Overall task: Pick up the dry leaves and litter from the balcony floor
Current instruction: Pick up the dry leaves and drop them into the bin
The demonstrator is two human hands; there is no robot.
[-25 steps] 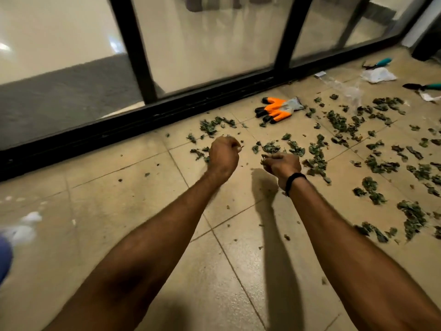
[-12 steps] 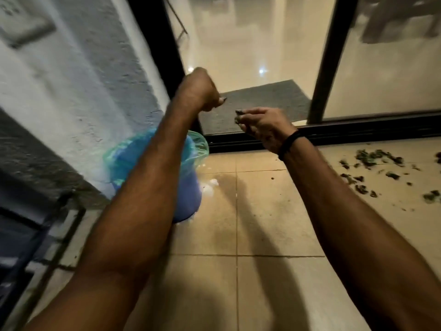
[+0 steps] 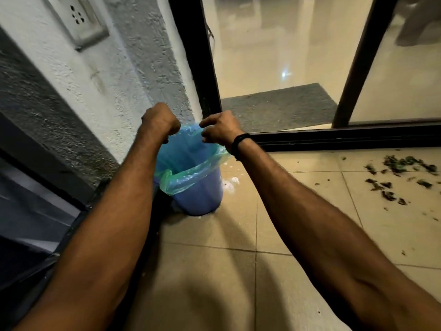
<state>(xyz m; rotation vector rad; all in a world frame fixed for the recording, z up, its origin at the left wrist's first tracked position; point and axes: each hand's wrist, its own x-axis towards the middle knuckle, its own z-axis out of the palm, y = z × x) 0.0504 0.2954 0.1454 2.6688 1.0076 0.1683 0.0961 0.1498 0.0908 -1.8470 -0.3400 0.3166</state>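
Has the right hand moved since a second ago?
Yes. The right hand has left the scattered leaves and now hangs over the blue bin, leftward along the door track.

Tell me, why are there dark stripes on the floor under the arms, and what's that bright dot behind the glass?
Head view: the dark bands on the tiled floor are shadows cast by the arms; head view: the bright dot looks like a light's glare on the shiny indoor floor; head view: the dry leaves at the right edge look smeared by blur.
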